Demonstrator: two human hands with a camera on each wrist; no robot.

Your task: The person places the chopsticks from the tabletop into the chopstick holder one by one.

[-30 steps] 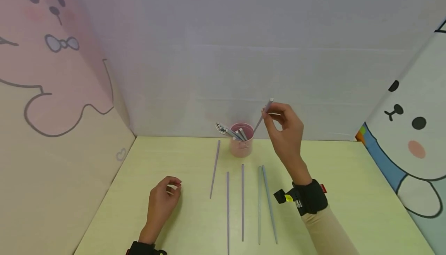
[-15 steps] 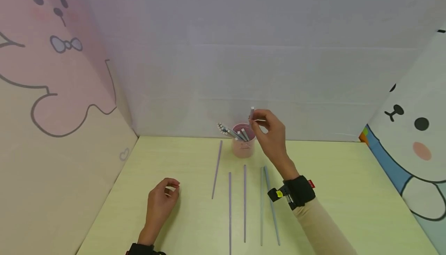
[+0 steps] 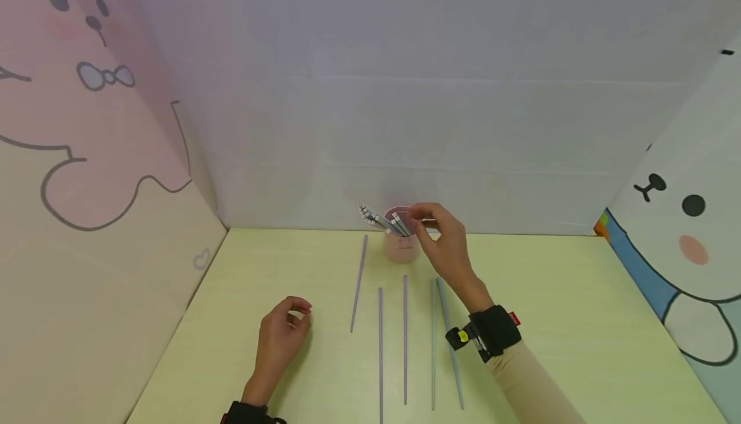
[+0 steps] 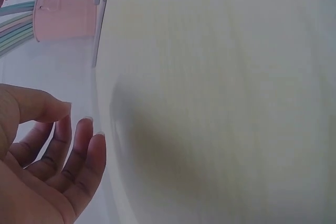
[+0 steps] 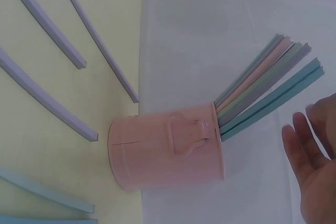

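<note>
A pink cup (image 3: 401,253) stands near the back of the table with several thin pastel sticks (image 5: 262,82) leaning out of it toward the left. Close by its right rim is my right hand (image 3: 446,244), fingers bent loosely; in the right wrist view no stick shows between them. My left hand (image 3: 282,340) hovers over the left part of the table, fingers loosely curled and holding nothing. Between the hands lie three lavender sticks (image 3: 405,340), a pale green stick (image 3: 433,347) and a blue stick (image 3: 455,366). The cup's inside is partly hidden.
A pale yellow table (image 3: 556,321) carries everything. Behind the cup rises a whitish wall sheet (image 3: 405,121). Printed cartoon panels flank the table, a pink one (image 3: 133,121) on the left and a white and blue one (image 3: 677,231) on the right.
My right hand has moved left and down to the cup's rim. The stick it pinched earlier no longer shows in it. My left hand has barely moved.
</note>
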